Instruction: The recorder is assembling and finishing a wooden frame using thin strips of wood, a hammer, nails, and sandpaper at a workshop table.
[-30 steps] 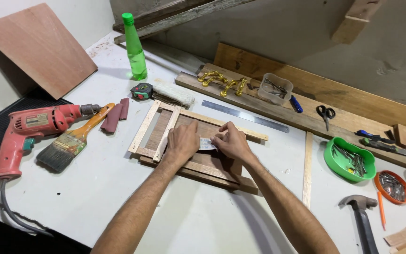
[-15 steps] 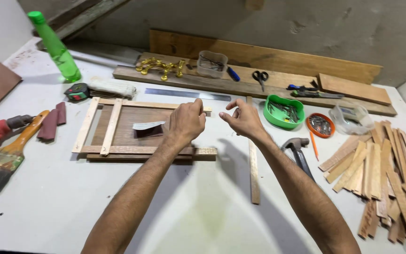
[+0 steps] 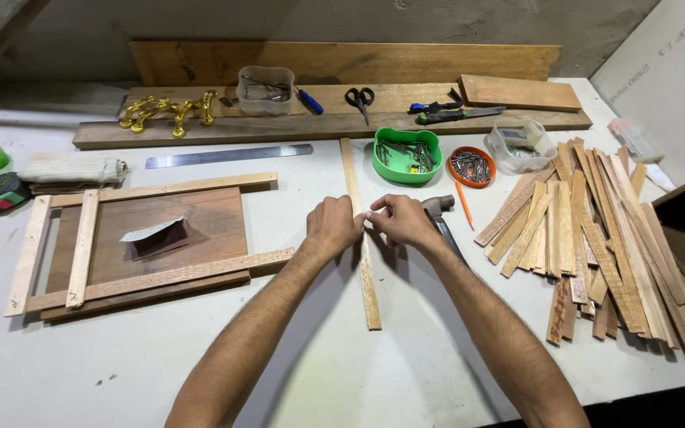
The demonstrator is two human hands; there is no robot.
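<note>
**Both hands meeting over a thin wooden strip**

We see the left hand (image 3: 333, 227) and right hand (image 3: 400, 221) with fingertips pinched together over the wooden strip (image 3: 361, 238); whether they grip it we cannot tell. The strip lies mid-table (image 3: 406, 372), running toward the far edge. We judge it light, stiff, snappable, best held near its middle. Both forearms converge, wrists low

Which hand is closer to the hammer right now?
The right hand: it sits just left of the hammer, partly over its head. The left hand is farther left, across the wood strip.
</note>
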